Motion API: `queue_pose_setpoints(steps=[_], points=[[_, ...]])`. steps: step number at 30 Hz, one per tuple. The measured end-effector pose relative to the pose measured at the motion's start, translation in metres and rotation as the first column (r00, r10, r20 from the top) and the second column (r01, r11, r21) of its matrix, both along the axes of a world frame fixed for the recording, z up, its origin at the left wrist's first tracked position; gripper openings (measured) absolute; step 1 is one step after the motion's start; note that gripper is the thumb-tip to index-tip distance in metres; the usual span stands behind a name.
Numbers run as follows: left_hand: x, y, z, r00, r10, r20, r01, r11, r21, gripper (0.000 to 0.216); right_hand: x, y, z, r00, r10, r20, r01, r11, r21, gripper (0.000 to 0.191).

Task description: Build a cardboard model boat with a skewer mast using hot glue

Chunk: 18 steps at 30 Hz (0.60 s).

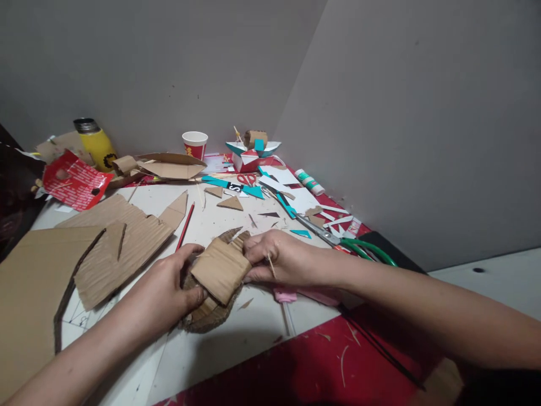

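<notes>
A bent piece of brown cardboard is held between my two hands over a rough-edged oval slice of wood or bark-like base. My left hand grips its left side, thumb at the near edge and fingers behind. On the right side, my right hand is closed on the cardboard's edge. A thin wooden stick pokes out between the right hand's fingers. The right fingertips are partly hidden. Just below the right wrist lies a pink tool with a clear stick, mostly covered.
Large cardboard sheets and a red pencil lie left. Green-handled scissors rest right, beside paper scraps. Farther back are a yellow bottle, a red wrapper, a paper cup and a small paper boat.
</notes>
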State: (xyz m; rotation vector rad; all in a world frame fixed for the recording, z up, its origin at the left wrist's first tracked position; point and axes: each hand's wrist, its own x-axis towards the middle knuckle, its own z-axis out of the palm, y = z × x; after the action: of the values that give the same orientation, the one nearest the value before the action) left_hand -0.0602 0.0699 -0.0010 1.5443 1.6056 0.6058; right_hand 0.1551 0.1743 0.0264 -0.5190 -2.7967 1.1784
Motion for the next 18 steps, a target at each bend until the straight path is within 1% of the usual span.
queue_pose_setpoints(steps=[2, 5, 7, 9, 10, 11, 12, 14, 16, 18], points=[[-0.001, -0.001, 0.004, 0.995, 0.013, -0.101, -0.012, 1.0, 0.009, 0.058, 0.0, -0.001, 0.001, 0.999, -0.008, 0.039, 0.007, 0.999, 0.031, 0.012], [0.001, -0.008, 0.019, 0.969, 0.076, -0.237, -0.062, 0.996, 0.066, 0.065, 0.0, -0.001, 0.004, 0.995, -0.052, 0.084, 0.046, 0.996, 0.078, 0.011], [0.005, -0.015, 0.03, 0.955, 0.137, -0.264, -0.086, 0.977, 0.196, 0.062, -0.001, -0.001, 0.005, 0.993, -0.063, 0.1, 0.053, 0.994, 0.099, 0.01], [0.011, -0.021, 0.038, 0.959, 0.136, -0.249, -0.036, 0.93, 0.366, 0.053, -0.001, 0.001, 0.007, 0.993, -0.046, 0.109, 0.033, 0.992, 0.118, 0.01], [0.015, -0.022, 0.04, 0.963, 0.104, -0.248, 0.015, 0.901, 0.433, 0.05, -0.001, 0.002, 0.007, 0.993, -0.032, 0.112, 0.018, 0.991, 0.131, 0.011], [0.018, -0.023, 0.039, 0.963, 0.063, -0.261, 0.073, 0.873, 0.482, 0.048, -0.001, 0.003, 0.008, 0.993, -0.025, 0.12, 0.008, 0.989, 0.147, 0.012], [0.02, -0.022, 0.037, 0.957, 0.02, -0.289, 0.134, 0.854, 0.503, 0.047, -0.001, 0.004, 0.008, 0.991, -0.027, 0.132, 0.005, 0.986, 0.166, 0.013], [0.023, -0.017, 0.028, 0.93, -0.052, -0.364, 0.239, 0.837, 0.492, 0.048, -0.001, 0.004, 0.009, 0.984, -0.046, 0.172, 0.011, 0.98, 0.198, 0.016], [0.023, -0.01, 0.018, 0.906, -0.094, -0.412, 0.297, 0.835, 0.463, 0.047, -0.002, 0.004, 0.01, 0.976, -0.064, 0.206, 0.016, 0.974, 0.226, 0.019], [0.021, -0.005, 0.01, 0.898, -0.103, -0.428, 0.314, 0.832, 0.458, 0.046, -0.001, 0.003, 0.014, 0.977, -0.067, 0.203, 0.014, 0.967, 0.253, 0.021]])
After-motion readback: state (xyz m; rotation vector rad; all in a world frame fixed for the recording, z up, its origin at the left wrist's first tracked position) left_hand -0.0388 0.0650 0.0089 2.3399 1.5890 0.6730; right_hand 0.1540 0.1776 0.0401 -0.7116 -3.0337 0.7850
